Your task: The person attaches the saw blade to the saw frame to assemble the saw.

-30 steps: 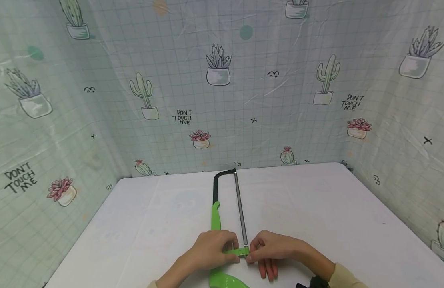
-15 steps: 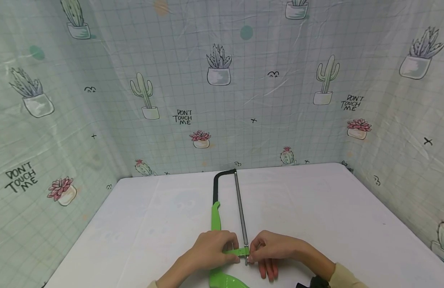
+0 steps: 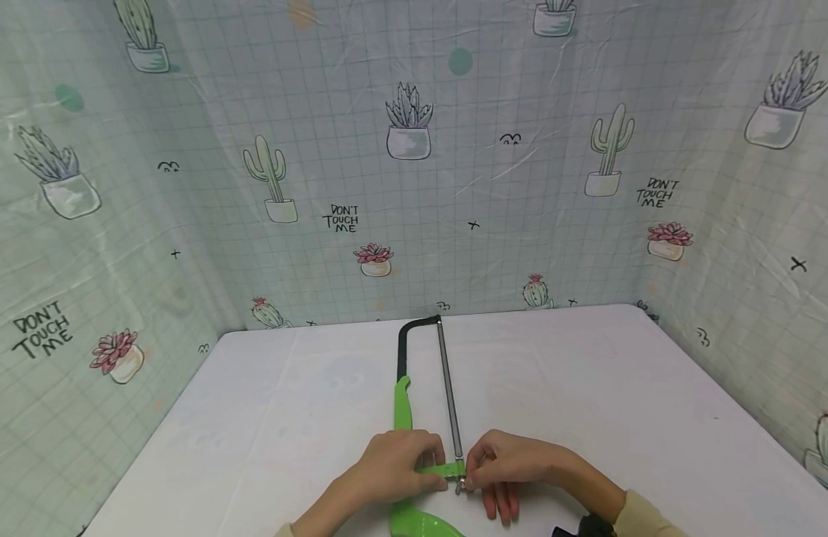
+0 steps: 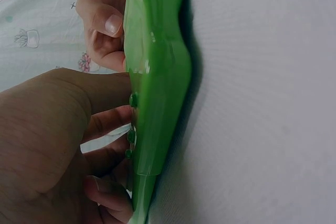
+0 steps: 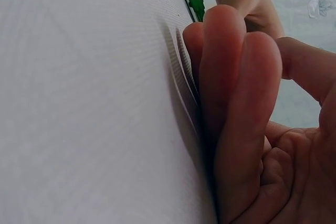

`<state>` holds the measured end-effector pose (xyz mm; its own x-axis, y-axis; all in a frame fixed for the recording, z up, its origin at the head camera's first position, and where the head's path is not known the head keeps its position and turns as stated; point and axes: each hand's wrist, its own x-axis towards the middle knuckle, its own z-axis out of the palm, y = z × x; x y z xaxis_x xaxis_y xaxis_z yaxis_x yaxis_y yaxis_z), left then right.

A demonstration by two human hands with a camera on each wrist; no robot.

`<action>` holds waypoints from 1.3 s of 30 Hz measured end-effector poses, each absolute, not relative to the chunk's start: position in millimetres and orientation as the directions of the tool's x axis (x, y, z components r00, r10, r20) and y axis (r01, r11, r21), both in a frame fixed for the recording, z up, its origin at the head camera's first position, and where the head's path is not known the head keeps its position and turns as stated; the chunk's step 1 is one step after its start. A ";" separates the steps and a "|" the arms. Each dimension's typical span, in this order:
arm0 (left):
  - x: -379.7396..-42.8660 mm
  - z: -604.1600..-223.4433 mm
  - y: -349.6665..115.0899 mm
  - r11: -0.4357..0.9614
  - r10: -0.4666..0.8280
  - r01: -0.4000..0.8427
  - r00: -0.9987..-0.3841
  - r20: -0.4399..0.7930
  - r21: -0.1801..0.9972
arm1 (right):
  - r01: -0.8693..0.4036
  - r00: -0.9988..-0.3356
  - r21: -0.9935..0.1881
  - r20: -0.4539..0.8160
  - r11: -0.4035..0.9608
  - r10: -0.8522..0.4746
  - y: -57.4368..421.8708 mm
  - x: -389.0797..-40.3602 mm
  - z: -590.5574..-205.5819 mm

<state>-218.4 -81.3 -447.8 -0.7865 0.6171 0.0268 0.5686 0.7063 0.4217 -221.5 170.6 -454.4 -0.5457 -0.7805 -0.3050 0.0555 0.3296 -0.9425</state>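
Note:
A hacksaw with a green body point(image 3: 402, 406) and black front bow point(image 3: 402, 350) lies flat on the white table, its blade point(image 3: 448, 380) on the right side. My left hand point(image 3: 397, 466) grips the short green arm point(image 3: 444, 470) holding the blade's near end, thumb on the near side, fingers beyond. At that end sits a small metal wing nut point(image 3: 460, 486), which my right hand point(image 3: 511, 462) pinches between thumb and index finger. In the left wrist view the green handle point(image 4: 157, 66) fills the middle. The right wrist view shows the other right fingers point(image 5: 226, 77) by the tabletop; the nut is hidden there.
White table surface point(image 3: 575, 388) extends around the saw on both sides. A patterned curtain point(image 3: 481, 186) with cactus drawings encloses the back and sides. A black item point(image 3: 588, 526) sits by the right wrist at the bottom edge.
The right thumb and index finger have shifted slightly at the wing nut, which was covered at first and now shows, turned a little. The left hand and the hacksaw have stayed in place.

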 end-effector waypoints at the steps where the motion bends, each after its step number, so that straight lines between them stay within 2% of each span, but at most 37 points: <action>1: -218.6 -448.0 -81.4 0.706 0.618 0.570 -0.786 0.028 0.421 | 0.055 -0.544 -0.944 -0.303 0.327 -0.783 170.6 -221.6 -454.7; 39: -219.2 -447.9 -80.8 0.711 0.615 0.570 -0.788 0.029 0.412 | 0.049 -0.534 -0.950 -0.285 0.307 -0.796 172.2 -221.6 -456.7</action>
<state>-219.2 -80.8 -447.9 -0.7880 0.6150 0.0286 0.5700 0.7112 0.4115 -221.6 172.2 -456.7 -0.5337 -0.7962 -0.2850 0.0493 0.3071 -0.9504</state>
